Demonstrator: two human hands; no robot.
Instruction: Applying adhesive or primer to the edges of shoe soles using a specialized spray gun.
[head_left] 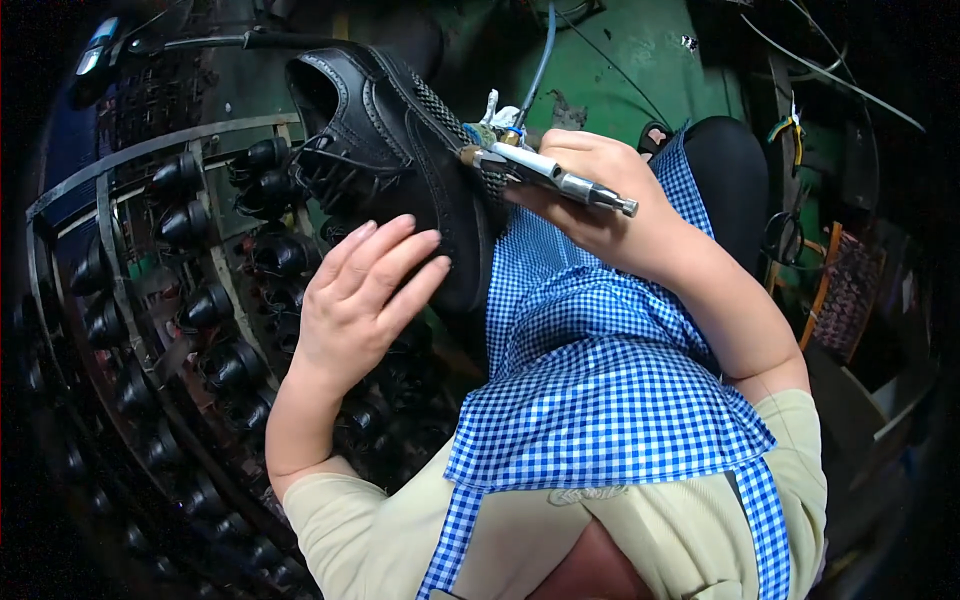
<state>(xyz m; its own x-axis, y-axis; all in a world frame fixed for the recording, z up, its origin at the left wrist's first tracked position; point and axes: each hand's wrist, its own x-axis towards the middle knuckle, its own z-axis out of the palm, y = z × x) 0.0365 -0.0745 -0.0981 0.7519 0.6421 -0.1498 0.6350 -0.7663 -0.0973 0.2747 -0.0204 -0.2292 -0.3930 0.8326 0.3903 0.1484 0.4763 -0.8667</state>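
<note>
A black lace-up leather shoe (385,140) is raised in front of me at the upper middle. Its opening faces the upper left and its textured sole edge faces right. What holds it up is hidden. My left hand (365,290) is at the vamp and toe, back of the hand up and fingers stretched out; I cannot tell whether the fingertips touch the leather. My right hand (600,185) is closed around a metal spray gun (550,172), whose front end is close beside the sole edge. A blue hose (541,70) runs up from the gun.
On my left stands a metal rack (110,240) with many black shoes (205,305) on it. A dark bar (205,42) crosses behind the raised shoe. Green floor (640,60) shows ahead. My blue checked apron (600,400) covers my lap. A woven chair back (845,290) is at the right.
</note>
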